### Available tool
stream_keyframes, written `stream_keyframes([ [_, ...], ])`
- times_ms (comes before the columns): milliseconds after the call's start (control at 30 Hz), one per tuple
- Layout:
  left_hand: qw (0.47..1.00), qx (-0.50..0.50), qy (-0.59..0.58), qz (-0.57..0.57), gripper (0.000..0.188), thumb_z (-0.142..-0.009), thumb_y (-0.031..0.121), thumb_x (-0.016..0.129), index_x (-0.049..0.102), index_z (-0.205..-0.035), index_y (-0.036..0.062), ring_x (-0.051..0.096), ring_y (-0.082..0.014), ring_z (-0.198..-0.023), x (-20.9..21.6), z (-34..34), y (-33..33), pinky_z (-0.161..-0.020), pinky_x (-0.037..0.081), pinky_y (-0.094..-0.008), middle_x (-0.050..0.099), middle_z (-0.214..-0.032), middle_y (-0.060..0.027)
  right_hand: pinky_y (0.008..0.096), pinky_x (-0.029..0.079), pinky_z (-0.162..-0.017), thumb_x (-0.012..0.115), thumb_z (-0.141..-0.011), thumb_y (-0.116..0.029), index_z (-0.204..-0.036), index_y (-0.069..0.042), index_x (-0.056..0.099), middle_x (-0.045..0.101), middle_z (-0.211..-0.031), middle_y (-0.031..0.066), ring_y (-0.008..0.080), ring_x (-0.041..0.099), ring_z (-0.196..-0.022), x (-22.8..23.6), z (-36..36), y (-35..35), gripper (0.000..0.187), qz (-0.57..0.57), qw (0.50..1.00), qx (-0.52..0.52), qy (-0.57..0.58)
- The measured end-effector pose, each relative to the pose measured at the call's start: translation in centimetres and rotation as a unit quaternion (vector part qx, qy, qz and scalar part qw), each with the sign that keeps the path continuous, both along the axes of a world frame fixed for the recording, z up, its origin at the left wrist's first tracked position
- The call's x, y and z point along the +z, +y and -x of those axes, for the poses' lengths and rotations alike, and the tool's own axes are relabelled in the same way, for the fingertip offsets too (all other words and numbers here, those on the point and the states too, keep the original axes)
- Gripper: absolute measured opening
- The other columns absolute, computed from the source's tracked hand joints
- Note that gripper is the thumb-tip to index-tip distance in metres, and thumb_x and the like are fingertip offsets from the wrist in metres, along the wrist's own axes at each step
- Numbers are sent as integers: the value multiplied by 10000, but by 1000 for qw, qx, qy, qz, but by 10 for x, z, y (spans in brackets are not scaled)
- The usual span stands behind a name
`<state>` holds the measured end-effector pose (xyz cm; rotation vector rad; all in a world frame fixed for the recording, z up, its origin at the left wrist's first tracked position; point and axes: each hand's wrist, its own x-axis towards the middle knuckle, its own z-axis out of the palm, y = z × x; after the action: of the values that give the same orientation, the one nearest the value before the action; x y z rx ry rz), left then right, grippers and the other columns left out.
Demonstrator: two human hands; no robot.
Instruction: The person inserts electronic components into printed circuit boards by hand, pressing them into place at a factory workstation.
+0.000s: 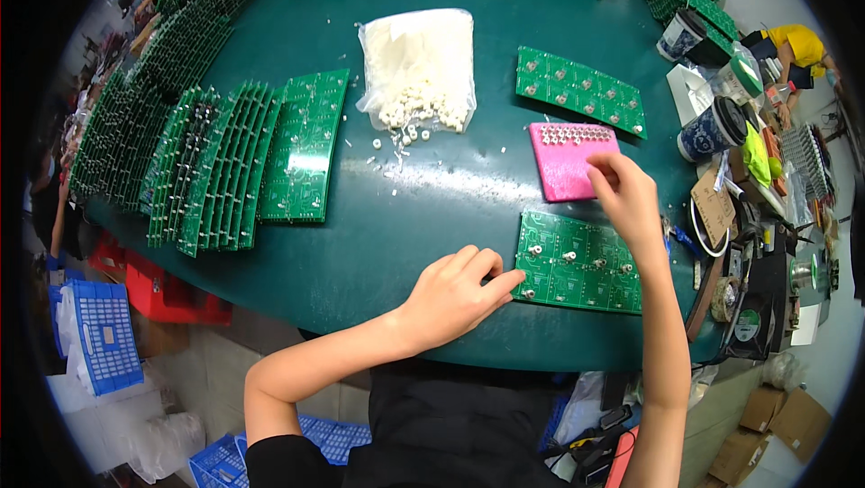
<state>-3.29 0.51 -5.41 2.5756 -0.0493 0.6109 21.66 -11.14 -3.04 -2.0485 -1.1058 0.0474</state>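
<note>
Over flat pink slab (566,171): right hand (626,197) | at rectangular green board (577,279): left hand (450,297)

L hand (450,299) approx 6 o'clock, back up, fingers curled; L forearm (347,357) in from 7, elbow (263,382) bent. R hand (626,200) at 3, fingers bent twd 9; R forearm (665,344) from 5.
</note>
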Motion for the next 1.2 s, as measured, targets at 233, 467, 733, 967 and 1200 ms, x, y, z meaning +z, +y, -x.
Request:
stream_keyframes([
  [233,998,-15,44,52,199,-834,174,700,670,-1025,128,625,-258,-833,13,-10,18,-701,529,-374,603,-899,-61,453,520,-681,669,-862,-193,-843,-36,611,671,-787,163,365,657,-745,-37,-34,39,168,63,986,-115,-104],
  [467,973,203,22,-111,101,-841,70,592,636,-932,68,622,-320,-911,11,-46,119,-777,526,-432,606,-914,-125,229,503,-667,633,-909,-75,-966,12,623,640,-839,21,76,606,-743,-1,-16,8,105,-122,961,5,247],
  [733,981,188,36,-28,78,-887,112,642,611,-937,60,635,-228,-836,10,-60,117,-734,515,-353,611,-898,-74,254,511,-745,651,-875,-1,-1030,18,611,668,-916,79,129,636,-804,39,72,-74,161,-195,904,23,380],
  [967,681,-131,213,689,154,-946,155,648,596,-1050,53,655,-125,-875,47,-39,8,-753,534,-271,684,-999,-70,260,508,-729,686,-845,52,-1002,37,656,649,-949,103,158,624,-842,29,110,-90,161,-219,951,48,215],
  [1200,593,-140,255,751,167,-950,139,645,595,-1062,26,658,-138,-889,52,-33,-18,-767,540,-271,676,-994,-93,275,508,-702,720,-786,64,-968,18,685,651,-905,108,182,624,-811,28,119,-91,191,-199,966,58,154],
])
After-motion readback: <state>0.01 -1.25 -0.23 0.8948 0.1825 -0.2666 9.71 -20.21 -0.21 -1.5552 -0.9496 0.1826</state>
